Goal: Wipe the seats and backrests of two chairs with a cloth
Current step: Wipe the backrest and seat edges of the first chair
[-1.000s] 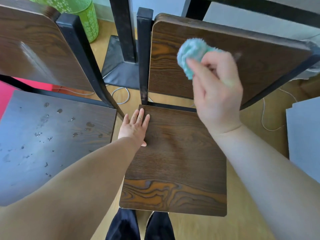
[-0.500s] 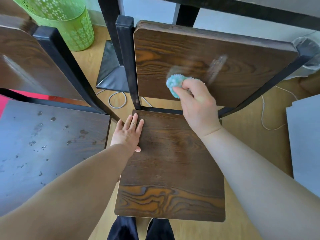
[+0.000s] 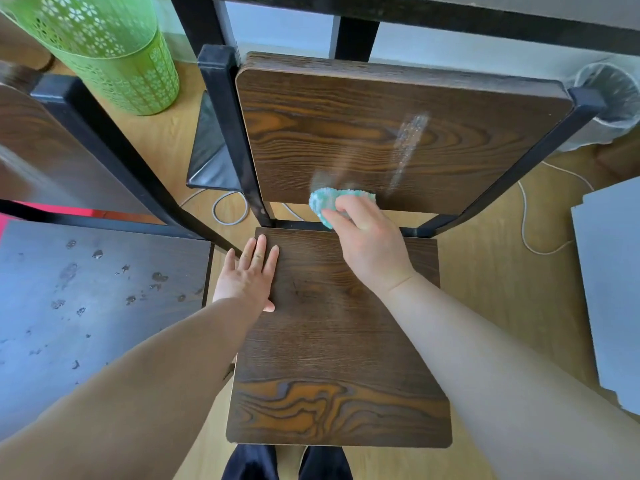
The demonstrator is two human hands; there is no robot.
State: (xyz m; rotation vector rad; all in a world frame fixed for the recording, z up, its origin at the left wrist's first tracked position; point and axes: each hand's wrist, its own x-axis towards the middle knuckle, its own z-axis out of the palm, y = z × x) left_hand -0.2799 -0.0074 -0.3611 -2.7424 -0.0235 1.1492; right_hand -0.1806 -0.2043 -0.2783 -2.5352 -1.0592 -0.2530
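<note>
The right hand (image 3: pixel 367 244) grips the cloth (image 3: pixel 329 202) at the backrest's (image 3: pixel 346 133) bottom edge, unwiped board above; left hand (image 3: pixel 247 275) flat on seat (image 3: pixel 329 341).

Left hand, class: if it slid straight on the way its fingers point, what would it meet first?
Probably the black metal crossbar behind the dark wooden seat the left hand lies flat on; depth is unclear.

The right hand (image 3: pixel 370 247) hides part of the cloth (image 3: pixel 325 202); the left chair's backrest (image 3: pixel 52 150) is cut off.
</note>
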